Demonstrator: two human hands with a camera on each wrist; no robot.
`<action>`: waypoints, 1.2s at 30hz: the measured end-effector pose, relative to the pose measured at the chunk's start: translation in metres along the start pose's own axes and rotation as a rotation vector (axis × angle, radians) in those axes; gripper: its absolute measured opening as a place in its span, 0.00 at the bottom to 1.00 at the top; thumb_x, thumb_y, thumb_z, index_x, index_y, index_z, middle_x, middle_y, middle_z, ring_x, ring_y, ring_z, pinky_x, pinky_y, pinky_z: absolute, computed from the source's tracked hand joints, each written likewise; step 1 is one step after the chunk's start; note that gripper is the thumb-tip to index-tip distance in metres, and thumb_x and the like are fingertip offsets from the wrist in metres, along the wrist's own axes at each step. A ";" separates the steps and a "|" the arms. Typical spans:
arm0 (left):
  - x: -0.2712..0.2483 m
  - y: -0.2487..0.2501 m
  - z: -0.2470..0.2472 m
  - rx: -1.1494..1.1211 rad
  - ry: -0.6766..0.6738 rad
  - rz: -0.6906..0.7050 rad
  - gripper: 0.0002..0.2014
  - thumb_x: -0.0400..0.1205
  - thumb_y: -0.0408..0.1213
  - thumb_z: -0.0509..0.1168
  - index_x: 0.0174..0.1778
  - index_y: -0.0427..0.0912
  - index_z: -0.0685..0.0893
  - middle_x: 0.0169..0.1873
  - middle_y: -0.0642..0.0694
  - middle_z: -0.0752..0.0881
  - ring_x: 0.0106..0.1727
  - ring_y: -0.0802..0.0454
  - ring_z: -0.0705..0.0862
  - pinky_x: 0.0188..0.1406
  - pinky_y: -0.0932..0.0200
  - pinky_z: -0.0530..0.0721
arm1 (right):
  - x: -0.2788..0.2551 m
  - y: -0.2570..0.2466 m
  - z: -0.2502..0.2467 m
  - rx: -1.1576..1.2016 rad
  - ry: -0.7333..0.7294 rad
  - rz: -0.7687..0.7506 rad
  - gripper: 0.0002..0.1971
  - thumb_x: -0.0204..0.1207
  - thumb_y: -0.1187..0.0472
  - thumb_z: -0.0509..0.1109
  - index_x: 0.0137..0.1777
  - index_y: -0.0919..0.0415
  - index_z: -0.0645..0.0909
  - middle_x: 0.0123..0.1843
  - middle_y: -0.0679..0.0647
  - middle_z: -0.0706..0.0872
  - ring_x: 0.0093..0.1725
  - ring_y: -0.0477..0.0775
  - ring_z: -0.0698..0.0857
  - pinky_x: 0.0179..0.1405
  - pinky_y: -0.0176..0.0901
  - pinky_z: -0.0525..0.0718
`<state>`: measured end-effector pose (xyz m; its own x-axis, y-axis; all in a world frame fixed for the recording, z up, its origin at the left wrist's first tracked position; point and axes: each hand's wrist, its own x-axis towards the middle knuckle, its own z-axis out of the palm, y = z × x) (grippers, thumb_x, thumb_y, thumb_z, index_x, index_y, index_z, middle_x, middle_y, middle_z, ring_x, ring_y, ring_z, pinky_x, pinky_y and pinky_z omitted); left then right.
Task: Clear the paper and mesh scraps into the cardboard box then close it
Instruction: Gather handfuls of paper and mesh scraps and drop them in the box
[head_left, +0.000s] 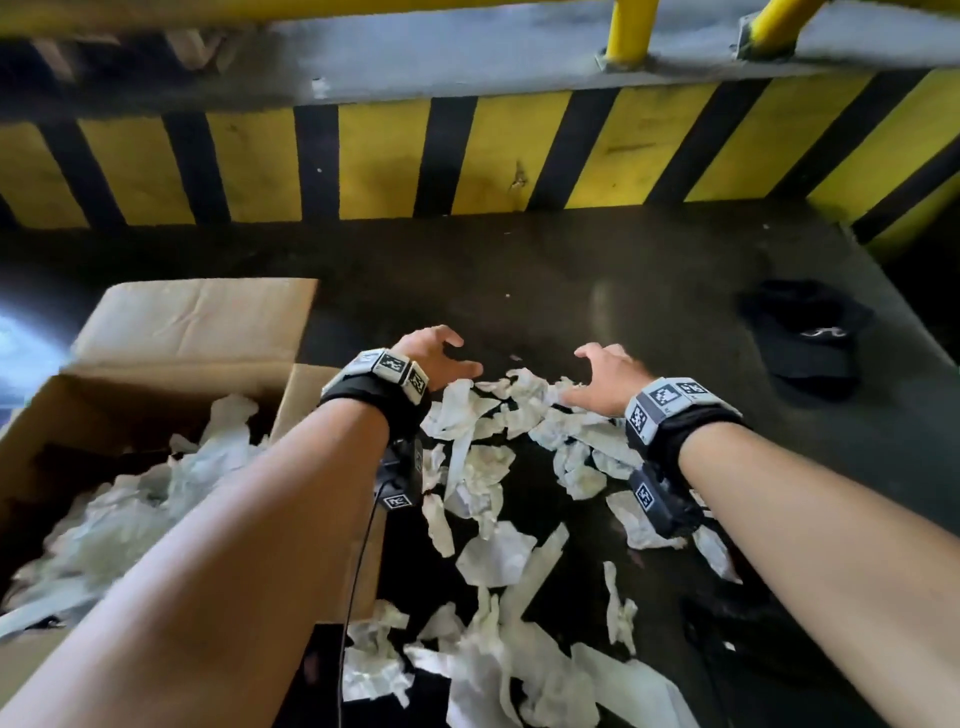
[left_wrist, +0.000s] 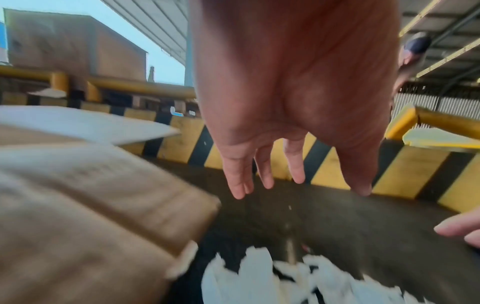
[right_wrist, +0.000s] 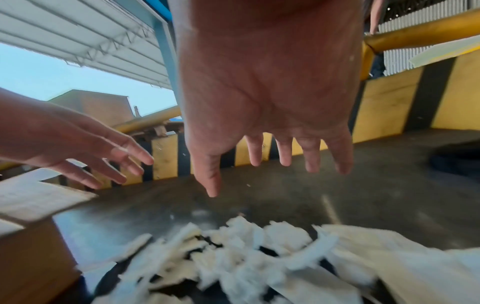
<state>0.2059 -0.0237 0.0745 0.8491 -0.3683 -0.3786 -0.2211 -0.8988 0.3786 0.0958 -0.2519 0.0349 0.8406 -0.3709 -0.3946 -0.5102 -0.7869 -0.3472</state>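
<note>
While plenty of white scraps (head_left: 498, 499) lie strewn on the dark floor (head_left: 597, 291), the job looks roughly half done, by my reckoning: the box (head_left: 156, 374) on the left already holds a good heap of pale crumpled material, its flaps stand open, and nothing has been closed yet. What's left is a long trail of torn paper running from the far end of the pile right back toward the person's body, plus the closing of the flaps.

Now to the hands. Both reach out over the far edge of the pile, palms down. The left hand (head_left: 434, 358) hovers with fingers spread and slightly clawed, holding nothing, just beyond the farthest scraps and beside the box's near flap. The right hand (head_left: 605, 382) is spread wide too, empty, its fingertips at the top of the heap; whether they touch paper I cannot tell. Both wrist views confirm it: fingers splayed, scraps lying below and nearer than the fingertips.

So the pile sits between and behind the two hands, which suggests a raking pull toward the body or the box.

Off to the right, well apart, lies a black cap (head_left: 808, 332). A yellow-and-black striped barrier (head_left: 467, 156) backs the scene.
</note>
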 end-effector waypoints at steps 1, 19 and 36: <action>0.010 0.005 0.016 0.019 -0.029 -0.018 0.34 0.75 0.61 0.72 0.75 0.50 0.75 0.71 0.41 0.79 0.70 0.43 0.80 0.67 0.52 0.78 | 0.008 0.014 0.003 0.001 -0.021 0.035 0.43 0.67 0.38 0.74 0.81 0.49 0.64 0.78 0.61 0.66 0.75 0.67 0.72 0.71 0.58 0.75; 0.110 -0.038 0.124 0.182 -0.078 -0.621 0.66 0.52 0.89 0.53 0.85 0.62 0.44 0.85 0.34 0.48 0.82 0.24 0.58 0.79 0.28 0.59 | 0.079 0.111 0.082 0.117 -0.169 0.273 0.70 0.48 0.16 0.70 0.84 0.36 0.34 0.87 0.56 0.27 0.81 0.82 0.30 0.74 0.87 0.45; 0.078 -0.011 0.150 0.335 -0.151 -0.046 0.68 0.46 0.87 0.62 0.79 0.73 0.34 0.85 0.45 0.50 0.82 0.29 0.58 0.69 0.18 0.65 | 0.083 0.050 0.108 -0.096 -0.132 -0.160 0.71 0.46 0.22 0.78 0.80 0.26 0.30 0.86 0.53 0.26 0.81 0.83 0.32 0.72 0.87 0.45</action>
<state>0.2029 -0.0787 -0.0859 0.7867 -0.3342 -0.5190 -0.3502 -0.9340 0.0706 0.1202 -0.2688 -0.1070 0.8751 -0.1747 -0.4514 -0.3472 -0.8762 -0.3341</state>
